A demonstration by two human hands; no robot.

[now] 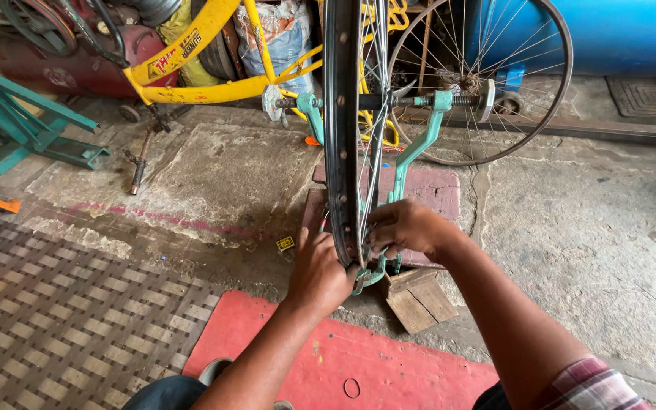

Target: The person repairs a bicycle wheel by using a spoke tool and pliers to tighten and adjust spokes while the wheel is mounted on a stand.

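Presently, I am bracing my left hand point(319, 275) flat against the left face of the black wheel rim point(341, 129), fingers spread narrow and thumb pointing up, gripping nothing. I am pressing my right hand point(406, 226) to the right side of that rim, fingers curled narrow among the spokes point(374, 152); whether they are pinching anything I cannot tell. The rim is standing upright at scene centre, its axle resting in the green truing stand point(411, 156), whose base is sitting on a maroon slab point(438, 190). A wooden block point(419, 298) is lying just right of my left hand, near the stand's foot. A red mat point(320, 357) is lying near me. At far left a yellow bicycle frame point(199, 80) is leaning; at far right a bare spoked wheel point(487, 76) is standing before a blue drum point(624, 34).
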